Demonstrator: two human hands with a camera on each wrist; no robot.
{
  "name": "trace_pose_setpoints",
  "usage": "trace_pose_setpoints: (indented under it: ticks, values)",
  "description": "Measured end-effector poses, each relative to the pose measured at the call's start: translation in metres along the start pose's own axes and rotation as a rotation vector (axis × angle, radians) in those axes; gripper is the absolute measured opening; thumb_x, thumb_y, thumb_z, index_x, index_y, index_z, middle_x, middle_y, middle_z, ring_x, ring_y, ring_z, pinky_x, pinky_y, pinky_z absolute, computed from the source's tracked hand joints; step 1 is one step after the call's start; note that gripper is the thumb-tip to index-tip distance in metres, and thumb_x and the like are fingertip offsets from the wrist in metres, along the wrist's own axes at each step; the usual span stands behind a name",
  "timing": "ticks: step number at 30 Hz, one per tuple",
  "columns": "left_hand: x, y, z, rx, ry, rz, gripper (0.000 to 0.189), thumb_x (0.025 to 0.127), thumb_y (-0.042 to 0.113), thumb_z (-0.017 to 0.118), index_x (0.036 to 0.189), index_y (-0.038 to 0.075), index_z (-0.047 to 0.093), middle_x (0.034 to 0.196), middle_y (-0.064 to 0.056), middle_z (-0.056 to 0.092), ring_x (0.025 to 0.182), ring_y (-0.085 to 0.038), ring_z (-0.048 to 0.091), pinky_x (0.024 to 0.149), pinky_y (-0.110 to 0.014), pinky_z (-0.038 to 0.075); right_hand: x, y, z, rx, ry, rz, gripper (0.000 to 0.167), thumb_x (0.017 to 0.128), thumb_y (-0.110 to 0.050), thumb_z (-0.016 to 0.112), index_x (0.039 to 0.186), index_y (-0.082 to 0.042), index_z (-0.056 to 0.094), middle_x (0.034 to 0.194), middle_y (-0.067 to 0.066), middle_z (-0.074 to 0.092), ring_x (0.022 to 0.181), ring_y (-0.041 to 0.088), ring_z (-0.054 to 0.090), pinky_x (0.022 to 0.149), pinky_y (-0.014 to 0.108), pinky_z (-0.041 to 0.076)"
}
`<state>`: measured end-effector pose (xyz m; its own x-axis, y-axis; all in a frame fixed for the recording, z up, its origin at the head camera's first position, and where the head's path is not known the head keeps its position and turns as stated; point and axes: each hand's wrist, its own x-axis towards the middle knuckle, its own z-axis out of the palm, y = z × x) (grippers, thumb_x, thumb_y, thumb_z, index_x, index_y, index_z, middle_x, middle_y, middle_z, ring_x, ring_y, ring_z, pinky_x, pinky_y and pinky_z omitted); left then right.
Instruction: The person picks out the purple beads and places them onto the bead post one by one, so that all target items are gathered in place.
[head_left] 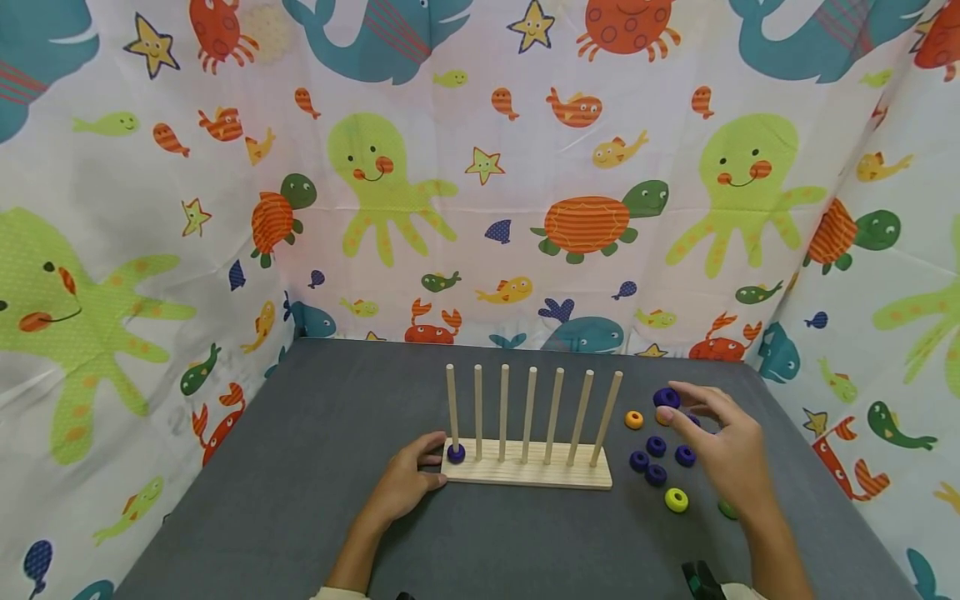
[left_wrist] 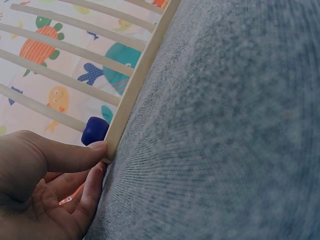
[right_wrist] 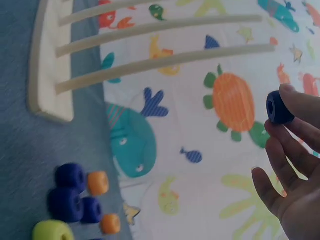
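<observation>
A wooden peg stand [head_left: 528, 475] with a row of upright pegs stands on the grey table. One dark purple bead [head_left: 456, 453] sits at the bottom of its leftmost peg. My left hand [head_left: 406, 479] grips the left end of the base, thumb on its edge, as the left wrist view [left_wrist: 45, 185] also shows. Above the loose beads, to the right of the stand, my right hand [head_left: 723, 442] pinches another purple bead [right_wrist: 280, 107] between thumb and fingers. That bead is off the table, its hole visible in the right wrist view.
Right of the stand lie several loose purple beads [head_left: 656, 447], an orange bead [head_left: 633, 419] and a yellow-green bead [head_left: 677, 500]. A green bead [head_left: 727, 509] is partly hidden by my right wrist. A sea-animal curtain [head_left: 465, 208] encloses the table's back and sides.
</observation>
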<state>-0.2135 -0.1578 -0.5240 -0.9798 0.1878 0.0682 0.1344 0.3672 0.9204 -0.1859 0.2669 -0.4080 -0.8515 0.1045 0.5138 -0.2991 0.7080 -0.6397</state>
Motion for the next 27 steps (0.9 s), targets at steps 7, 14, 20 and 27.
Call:
trace_pose_setpoints:
  ticks: [7,14,20,27]
  values:
    - [0.0,-0.001,-0.001,-0.006,0.005,0.0,0.066,0.089,-0.01,0.075,0.151,-0.002,0.053,0.151,-0.025,0.058,0.128,-0.041,0.065,0.101,-0.054,0.055,0.009,-0.019,0.0,0.005,0.033,-0.059,0.039,0.098,-0.027,0.079,0.135,-0.015,0.073,0.124,0.004,0.07,0.108,0.001,0.055,0.088,0.01,0.043]
    - [-0.001,0.001,-0.001,-0.011,0.005,0.003,0.066,0.089,-0.011,0.074,0.151,-0.003,0.053,0.151,-0.026,0.057,0.128,-0.041,0.064,0.099,-0.052,0.057,0.017,-0.038,0.003,0.032,0.017,-0.125,0.042,0.097,-0.022,0.08,0.137,-0.015,0.072,0.125,0.004,0.07,0.108,0.01,0.06,0.088,0.008,0.043]
    - [0.0,0.0,0.0,0.005,0.005,0.006,0.065,0.089,-0.01,0.074,0.151,-0.002,0.054,0.151,-0.025,0.058,0.128,-0.04,0.065,0.1,-0.051,0.057,0.021,-0.054,0.008,0.072,0.007,-0.169,0.042,0.095,-0.015,0.081,0.136,-0.013,0.073,0.125,0.007,0.071,0.106,0.011,0.061,0.088,0.005,0.041]
    - [0.001,-0.001,0.0,0.034,-0.004,0.014,0.065,0.091,-0.007,0.073,0.153,-0.002,0.052,0.151,-0.025,0.057,0.128,-0.04,0.064,0.101,-0.05,0.056,0.026,-0.067,0.02,0.126,0.003,-0.281,0.043,0.088,-0.002,0.085,0.129,-0.007,0.076,0.119,0.009,0.073,0.105,0.006,0.06,0.091,0.005,0.044]
